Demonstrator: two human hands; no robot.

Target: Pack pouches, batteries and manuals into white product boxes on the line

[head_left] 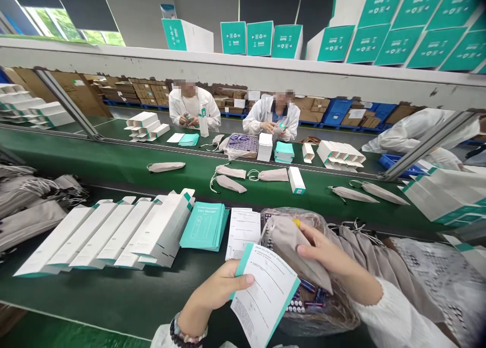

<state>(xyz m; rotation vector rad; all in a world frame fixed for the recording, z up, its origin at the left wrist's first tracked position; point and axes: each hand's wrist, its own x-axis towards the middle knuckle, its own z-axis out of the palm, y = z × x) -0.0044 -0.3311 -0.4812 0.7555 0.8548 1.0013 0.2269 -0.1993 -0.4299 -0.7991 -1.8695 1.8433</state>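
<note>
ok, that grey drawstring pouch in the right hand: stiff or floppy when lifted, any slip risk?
Likely floppy: the grey pouch sags and creases under the right hand, which pinches it by the top. Probably light, since fingertips alone carry it. The cloth looks matte, so it should not slip much. The left hand holds a paper leaflet, which stays flat, so that is stiffer.

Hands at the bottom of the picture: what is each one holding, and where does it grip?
The left hand pinches a white leaflet at its upper left corner. The right hand grips a grey cloth pouch around its middle.
</note>
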